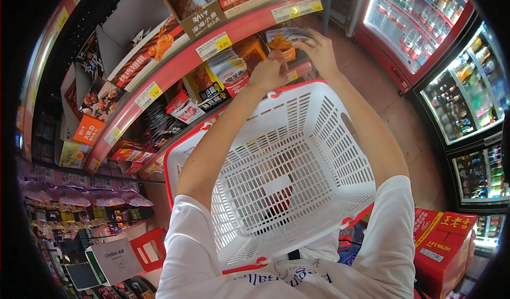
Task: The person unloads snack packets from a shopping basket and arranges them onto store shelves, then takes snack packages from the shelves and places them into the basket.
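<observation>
Both arms reach over a white plastic shopping basket [276, 192] with red handles to the lower snack shelf. My right hand [319, 52] has its fingers bent and pinched on the right end of a row of snack packets [297, 35] standing in a box. My left hand [269, 73] is closed just in front of that box, fingertips by an orange snack packet [280, 42]; whatever is between its fingers is hidden. Left of it stand white-and-red snack packets [232, 70] and a black-and-yellow box [207, 86] of packets. The basket hangs open side up against my body, its slotted bottom showing.
A red shelf edge [180, 57] with price tags curves above my hands, with snack boxes [143, 49] on it. Lit drinks fridges [414, 17] line the right side. A red carton [445, 251] stands low right. Hanging packets [95, 198] are at left.
</observation>
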Motion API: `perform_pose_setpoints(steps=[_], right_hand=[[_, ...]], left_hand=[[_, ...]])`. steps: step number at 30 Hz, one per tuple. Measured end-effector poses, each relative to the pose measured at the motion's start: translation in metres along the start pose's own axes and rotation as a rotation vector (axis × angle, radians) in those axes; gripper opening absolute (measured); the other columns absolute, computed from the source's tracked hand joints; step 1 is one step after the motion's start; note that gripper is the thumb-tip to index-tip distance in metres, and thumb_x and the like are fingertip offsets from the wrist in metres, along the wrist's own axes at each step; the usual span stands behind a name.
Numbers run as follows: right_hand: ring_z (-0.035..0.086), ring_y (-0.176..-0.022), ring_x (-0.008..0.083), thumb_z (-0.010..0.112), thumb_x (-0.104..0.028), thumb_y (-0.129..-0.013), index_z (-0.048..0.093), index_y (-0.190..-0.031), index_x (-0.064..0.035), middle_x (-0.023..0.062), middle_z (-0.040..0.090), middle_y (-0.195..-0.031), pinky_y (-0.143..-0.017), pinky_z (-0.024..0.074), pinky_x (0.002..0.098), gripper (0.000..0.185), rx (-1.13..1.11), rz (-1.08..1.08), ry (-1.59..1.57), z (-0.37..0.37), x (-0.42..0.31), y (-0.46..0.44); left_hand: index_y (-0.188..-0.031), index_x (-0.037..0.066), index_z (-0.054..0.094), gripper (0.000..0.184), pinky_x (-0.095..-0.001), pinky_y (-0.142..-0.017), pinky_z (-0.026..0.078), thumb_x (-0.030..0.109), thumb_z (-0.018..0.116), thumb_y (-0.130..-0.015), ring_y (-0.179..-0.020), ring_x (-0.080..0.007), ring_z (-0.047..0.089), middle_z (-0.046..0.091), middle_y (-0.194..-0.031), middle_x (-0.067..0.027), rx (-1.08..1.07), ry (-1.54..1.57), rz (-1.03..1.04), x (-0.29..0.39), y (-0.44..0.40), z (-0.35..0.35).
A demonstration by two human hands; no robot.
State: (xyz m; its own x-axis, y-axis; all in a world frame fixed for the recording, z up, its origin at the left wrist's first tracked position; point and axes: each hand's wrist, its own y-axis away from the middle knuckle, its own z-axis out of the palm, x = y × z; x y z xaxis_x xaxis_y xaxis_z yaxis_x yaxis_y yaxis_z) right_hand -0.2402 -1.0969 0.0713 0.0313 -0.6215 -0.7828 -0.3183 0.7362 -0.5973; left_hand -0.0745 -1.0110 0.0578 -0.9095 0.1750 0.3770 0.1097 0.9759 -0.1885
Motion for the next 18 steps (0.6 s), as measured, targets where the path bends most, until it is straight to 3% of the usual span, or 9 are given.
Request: perform_pose_setpoints(steps=[8,11,13,18], right_hand=[[0.064,-0.082,0.0118,0.071,-0.01,-0.082,0.056,-0.118,0.0091,0.0133,0.068,-0.098,-0.075,0.0518,0.0257,0.044,-0.065,0.017,-0.036,0.004,0.016,-0.001],[0.065,-0.082,0.0128,0.069,-0.009,-0.083,0.055,-0.119,0.0079,0.0118,0.069,-0.093,-0.074,0.0519,0.026,0.042,-0.113,-0.018,0.124,0.005,0.021,-0.003],[0.066,-0.082,0.0337,0.072,-0.017,-0.079,0.056,-0.12,0.0029,0.0221,0.066,-0.097,-0.073,0.0521,0.0367,0.048,-0.122,0.03,0.189,0.006,0.023,-0.004],[0.065,-0.083,0.0353,0.072,-0.027,-0.079,0.053,-0.127,-0.0024,0.0199,0.067,-0.092,-0.075,0.0522,0.039,0.057,-0.189,0.075,0.347,0.007,0.032,-0.005]], left_hand=[[-0.084,0.008,0.062,0.015,-0.041,-0.081,0.052,0.013,0.067,-0.072,-0.089,-0.033,0.065,0.057,-0.124,-0.0105,0.153,0.07,0.199,-0.007,-0.002,0.006],[-0.084,0.008,0.062,0.016,-0.0419,-0.079,0.052,0.015,0.067,-0.071,-0.083,-0.035,0.065,0.064,-0.111,-0.0129,0.197,0.067,0.239,-0.002,0.0,0.0],[-0.085,0.008,0.062,0.016,-0.0438,-0.075,0.052,0.017,0.066,-0.072,-0.08,-0.0363,0.066,0.068,-0.096,-0.0154,0.086,0.091,0.087,0.007,0.003,-0.009],[-0.086,0.009,0.062,0.016,-0.0445,-0.072,0.052,0.018,0.064,-0.074,-0.076,-0.0372,0.066,0.068,-0.086,-0.016,0.121,0.066,0.048,0.01,0.003,-0.01]])
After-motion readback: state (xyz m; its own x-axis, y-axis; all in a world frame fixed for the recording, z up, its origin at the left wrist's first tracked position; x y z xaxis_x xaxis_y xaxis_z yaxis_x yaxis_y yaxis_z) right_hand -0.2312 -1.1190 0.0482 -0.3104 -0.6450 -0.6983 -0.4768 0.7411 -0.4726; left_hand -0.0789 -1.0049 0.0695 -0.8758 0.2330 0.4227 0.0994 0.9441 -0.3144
